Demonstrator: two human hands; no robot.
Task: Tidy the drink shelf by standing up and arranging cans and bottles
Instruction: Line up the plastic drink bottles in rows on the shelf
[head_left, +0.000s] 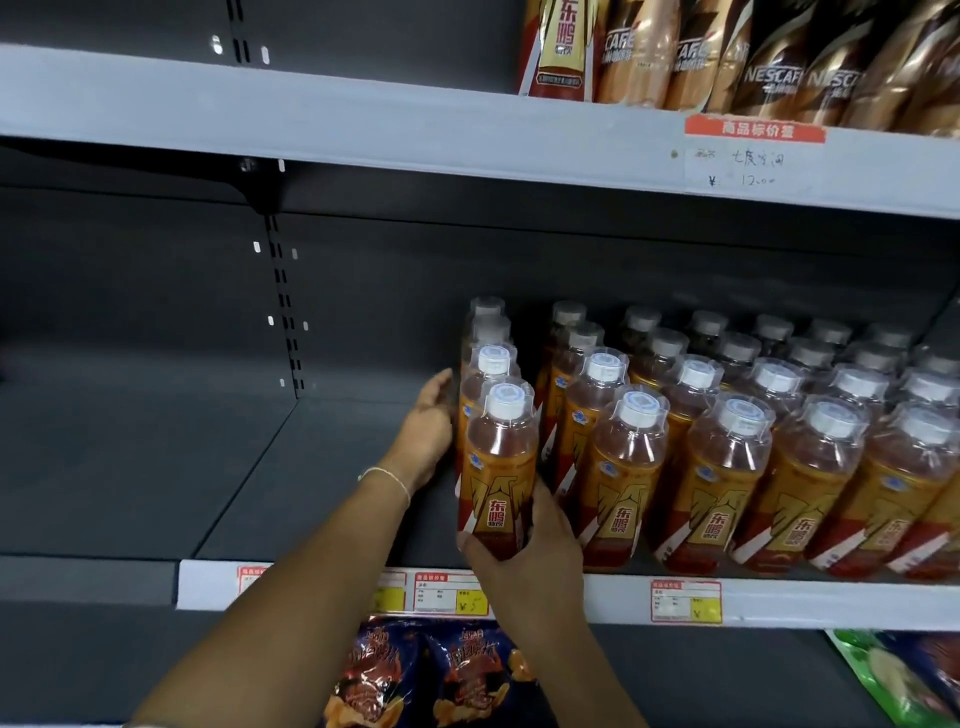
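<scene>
Head view shows the right hand (524, 558) curled round the base of the front bottle (498, 467), an upright orange-labelled drink with a white cap, standing at the front edge of the middle shelf (311, 582) around 6 o'clock. At 9 o'clock from that bottle, the left hand (428, 423), a thin bracelet (387, 480) at its wrist, lies flat with straight fingers against the left side of its row. Rows of matching bottles (727, 441) fill the shelf toward 3 o'clock, coffee bottles (753, 57) stand above at 1 o'clock, and snack bags (415, 675) lie below.
</scene>
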